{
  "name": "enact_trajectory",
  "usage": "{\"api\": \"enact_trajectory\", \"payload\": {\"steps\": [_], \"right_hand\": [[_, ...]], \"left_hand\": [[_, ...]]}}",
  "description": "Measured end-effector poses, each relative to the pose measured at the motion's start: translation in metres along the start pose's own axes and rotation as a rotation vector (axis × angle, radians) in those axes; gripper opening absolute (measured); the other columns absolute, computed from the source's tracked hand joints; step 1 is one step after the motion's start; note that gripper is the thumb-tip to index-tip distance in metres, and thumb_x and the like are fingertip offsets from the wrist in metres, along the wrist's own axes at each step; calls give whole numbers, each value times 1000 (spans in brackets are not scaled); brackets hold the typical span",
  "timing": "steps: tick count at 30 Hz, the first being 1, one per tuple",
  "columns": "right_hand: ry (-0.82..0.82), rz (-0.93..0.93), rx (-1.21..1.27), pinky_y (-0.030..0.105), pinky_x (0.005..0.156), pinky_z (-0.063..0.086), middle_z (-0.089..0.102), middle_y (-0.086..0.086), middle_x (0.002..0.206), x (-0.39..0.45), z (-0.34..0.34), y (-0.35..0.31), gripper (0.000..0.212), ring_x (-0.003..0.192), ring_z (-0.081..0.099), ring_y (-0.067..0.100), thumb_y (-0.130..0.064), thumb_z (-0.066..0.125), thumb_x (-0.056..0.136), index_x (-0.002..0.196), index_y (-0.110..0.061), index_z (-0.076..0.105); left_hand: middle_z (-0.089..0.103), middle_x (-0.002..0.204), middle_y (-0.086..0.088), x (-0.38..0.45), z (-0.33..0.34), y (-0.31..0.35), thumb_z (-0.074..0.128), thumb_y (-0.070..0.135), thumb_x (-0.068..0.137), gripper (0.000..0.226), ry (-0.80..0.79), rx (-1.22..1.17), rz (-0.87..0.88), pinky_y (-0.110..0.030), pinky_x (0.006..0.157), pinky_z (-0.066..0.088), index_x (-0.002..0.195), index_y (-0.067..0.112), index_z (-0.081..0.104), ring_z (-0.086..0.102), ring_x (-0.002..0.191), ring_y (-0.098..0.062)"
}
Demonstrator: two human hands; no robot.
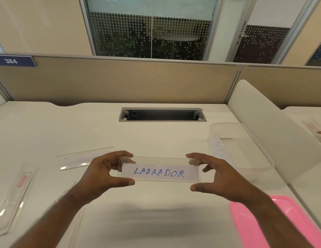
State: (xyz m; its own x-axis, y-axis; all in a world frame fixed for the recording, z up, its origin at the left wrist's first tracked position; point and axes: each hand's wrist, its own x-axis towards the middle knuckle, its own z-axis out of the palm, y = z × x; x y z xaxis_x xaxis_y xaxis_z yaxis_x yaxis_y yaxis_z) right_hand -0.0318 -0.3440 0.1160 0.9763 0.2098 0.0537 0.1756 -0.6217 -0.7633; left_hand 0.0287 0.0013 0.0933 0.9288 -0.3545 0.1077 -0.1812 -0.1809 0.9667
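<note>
A clear plastic name holder with a white paper slip reading "LABRADOR" in blue ink is held up above the white desk. My left hand pinches its left end between thumb and fingers. My right hand pinches its right end the same way. The holder is level and faces me.
A clear plastic box stands at the right with a pink lid lying nearer me. Another clear holder lies at the left, and a plastic sleeve with red print at far left. A cable slot sits in the desk's back.
</note>
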Motion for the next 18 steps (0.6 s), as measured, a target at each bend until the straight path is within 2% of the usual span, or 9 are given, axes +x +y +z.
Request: {"api": "enact_trajectory", "payload": {"steps": [2,6,8,10,12,14,16,18], "right_hand": [[5,-17,-22,10,86,41,64,-30,115,4,-5,-2,78,115,54,-2,-48,87,57,126,-56,50],[32,-38,-70,16,80,48,67,-24,109,13,-15,-1,65,104,59,4,-39,88,61,116,-53,56],[80,-40,-89,20,77,50,67,-23,107,15,-21,1,65,101,60,4,-35,89,61,116,-51,58],[142,-34,-105,24,77,52,67,-22,105,15,-27,4,66,98,61,6,-31,90,60,117,-46,60],[217,-13,-113,25,74,54,68,-18,104,13,-35,11,66,93,63,8,-29,92,59,117,-40,63],[299,14,-118,17,68,52,69,-17,101,10,-43,18,65,87,62,3,-29,93,57,115,-38,64],[384,54,-122,13,63,50,69,-18,98,7,-52,27,65,80,60,-2,-28,93,56,114,-37,66],[458,110,-127,18,63,51,69,-16,96,5,-61,37,65,77,60,2,-27,93,56,115,-33,67]], "left_hand": [[77,103,-3,7,4,-1,97,35,43,70,-17,-11,6,-39,90,55,108,36,71,67,94,-30],[77,106,-3,26,13,-5,97,36,45,71,-58,-39,22,-33,87,58,109,36,70,69,98,-25],[75,113,0,37,19,-9,97,39,47,74,-80,-71,8,-31,88,57,115,38,67,68,107,-19],[71,122,8,49,28,-16,94,45,53,81,-74,-42,-8,-28,96,52,126,43,60,62,119,-12],[63,131,17,60,40,-27,86,57,60,85,-22,65,-41,-22,100,45,136,44,50,56,123,-3],[55,137,22,68,53,-43,74,67,65,85,58,192,-98,-21,100,40,140,43,44,51,123,0],[48,145,17,72,65,-64,68,70,70,84,119,333,-156,-28,106,38,144,38,42,46,129,-7],[39,155,10,75,73,-87,63,66,79,82,143,514,-177,-35,115,32,148,29,38,36,142,-12]]}}
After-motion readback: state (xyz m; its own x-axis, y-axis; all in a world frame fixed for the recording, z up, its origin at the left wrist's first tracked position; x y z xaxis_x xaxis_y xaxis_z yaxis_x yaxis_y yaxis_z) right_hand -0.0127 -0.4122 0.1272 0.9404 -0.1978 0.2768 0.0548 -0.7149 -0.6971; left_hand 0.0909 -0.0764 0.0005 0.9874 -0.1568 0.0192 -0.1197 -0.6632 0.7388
